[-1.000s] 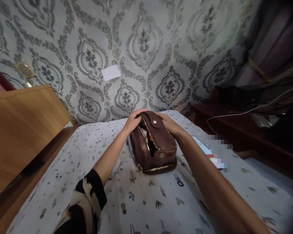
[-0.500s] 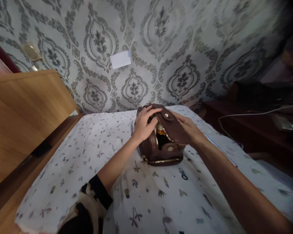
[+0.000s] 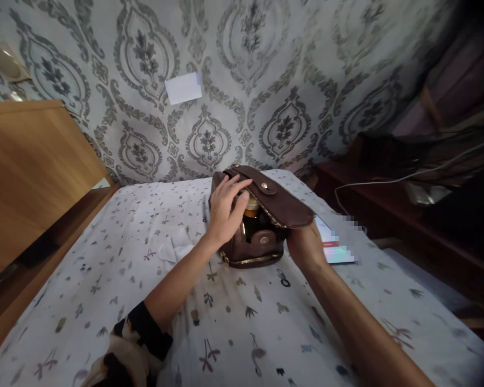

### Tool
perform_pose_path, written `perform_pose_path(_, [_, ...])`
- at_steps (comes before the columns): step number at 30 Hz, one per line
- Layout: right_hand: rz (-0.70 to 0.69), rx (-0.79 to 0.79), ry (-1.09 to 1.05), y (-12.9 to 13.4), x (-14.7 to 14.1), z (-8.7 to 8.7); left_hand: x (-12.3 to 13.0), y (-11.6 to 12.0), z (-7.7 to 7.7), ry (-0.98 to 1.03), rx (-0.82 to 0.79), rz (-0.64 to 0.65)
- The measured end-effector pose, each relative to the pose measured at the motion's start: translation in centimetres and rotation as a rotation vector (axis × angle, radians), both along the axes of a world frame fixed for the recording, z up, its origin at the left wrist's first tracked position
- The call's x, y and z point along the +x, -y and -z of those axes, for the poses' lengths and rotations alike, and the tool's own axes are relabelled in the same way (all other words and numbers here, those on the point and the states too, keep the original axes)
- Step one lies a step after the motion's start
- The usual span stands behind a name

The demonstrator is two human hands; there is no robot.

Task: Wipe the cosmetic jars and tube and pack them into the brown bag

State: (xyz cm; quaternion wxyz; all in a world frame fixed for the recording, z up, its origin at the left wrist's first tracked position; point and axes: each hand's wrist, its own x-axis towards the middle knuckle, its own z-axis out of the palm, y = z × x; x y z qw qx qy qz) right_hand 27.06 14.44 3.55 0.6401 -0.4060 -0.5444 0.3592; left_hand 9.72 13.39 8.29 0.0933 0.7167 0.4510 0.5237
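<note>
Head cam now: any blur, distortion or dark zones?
Head view: wide-angle bowing bends the wallpaper and bed edges; right corner falls into shadow; a pixelated patch covers the flat item beside the brown bag; left hand and right hand are fairly sharp.

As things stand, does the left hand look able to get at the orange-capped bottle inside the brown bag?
Probably yes. The right hand holds the flap lifted, so the orange-capped bottle shows in the opening, and the left hand already has its fingers at the brown bag mouth beside it.
</note>
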Motion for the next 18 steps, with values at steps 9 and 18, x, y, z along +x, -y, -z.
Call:
perform_pose_path(9, [-0.135, -0.086, -0.024, 1.9, 0.2, -0.5, -0.3, -0.6, 1.2, 0.235, 0.000, 0.074])
perform_pose_path(18, [-0.151, -0.140, -0.268, 3.0, -0.3, -2.2, -0.4, -0.6, 1.3, 0.169, -0.034, 0.077])
